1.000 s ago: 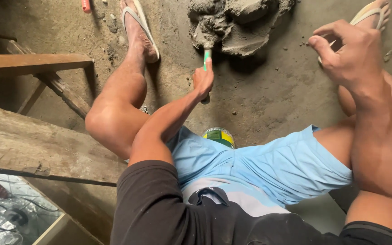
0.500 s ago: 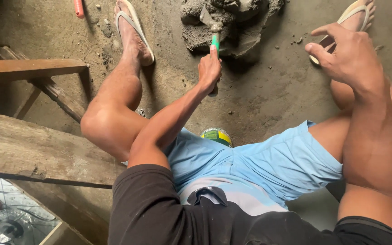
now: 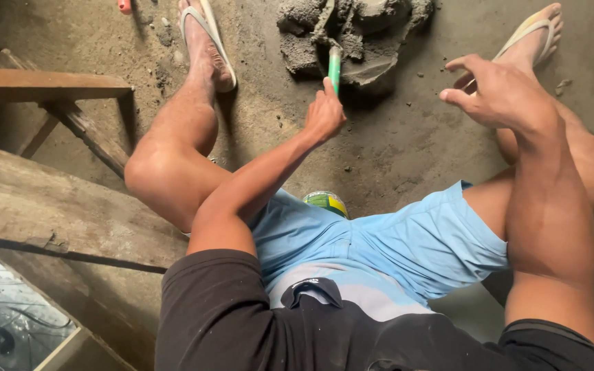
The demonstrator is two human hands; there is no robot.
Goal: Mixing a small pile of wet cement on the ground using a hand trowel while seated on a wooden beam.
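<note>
Clenched around the near end of a green-handled masonry trowel [image 3: 334, 65], the left hand [image 3: 324, 115] is seen with the index finger laid along the handle. Long axis of the trowel: almost straight away from the body, blade end pointing away and slightly left. The handle rises out of the fist; the metal blade lies beyond the fingertips, buried in a lumpy heap of wet grey mortar [image 3: 352, 31] on the sandy concrete floor [image 3: 407, 144]. The blade is largely coated in mortar, so its outline cannot be told exactly.

Right hand [image 3: 500, 93]: released, fingers spread and curled, nothing held, raised above the right knee, well apart from the trowel.

Surroundings: both feet in pale flip-flop sandals [image 3: 207, 38] are set either side of the heap; light blue shorts [image 3: 393, 240] and a black shirt are worn; a round green-and-yellow tin [image 3: 327, 202] is lodged between the thighs; weathered wooden planks [image 3: 49, 206] lie at the left.
</note>
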